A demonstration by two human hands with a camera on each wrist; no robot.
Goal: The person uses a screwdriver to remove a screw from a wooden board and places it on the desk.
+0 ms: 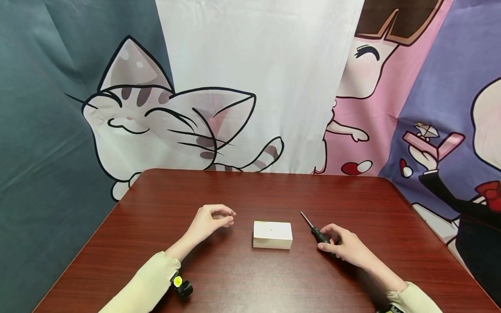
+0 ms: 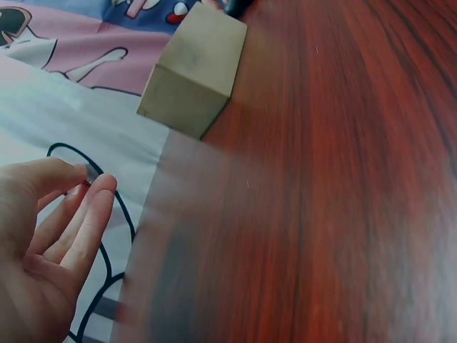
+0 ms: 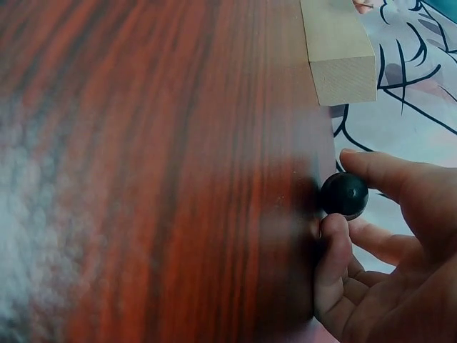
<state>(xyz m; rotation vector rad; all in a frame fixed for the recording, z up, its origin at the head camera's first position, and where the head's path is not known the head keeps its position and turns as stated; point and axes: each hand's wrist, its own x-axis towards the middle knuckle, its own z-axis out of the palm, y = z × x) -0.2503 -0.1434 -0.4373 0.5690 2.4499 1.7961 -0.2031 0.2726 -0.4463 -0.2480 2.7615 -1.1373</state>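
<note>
My left hand [image 1: 214, 219] pinches a small silvery metal piece [image 2: 91, 174] between thumb and fingertips, left of the block and just over the table; its exact kind is too small to tell. A screwdriver [image 1: 318, 234] with a black handle and a thin metal shaft lies to the right of the block, tip pointing away and left. Around its handle curl the thumb and fingers of my right hand [image 1: 344, 244]. Between both hands sits a pale wooden block [image 1: 272, 242], with a tiny dark spot in the middle of its top. In the right wrist view, only the rounded handle end [image 3: 345, 194] shows.
Everything stands on a dark red wood-grain table [image 1: 219, 278]. Behind its far edge hangs a cloth backdrop [image 1: 266, 52] printed with a cartoon cat and figures. A black wrist device [image 1: 183, 288] is strapped over the left sleeve.
</note>
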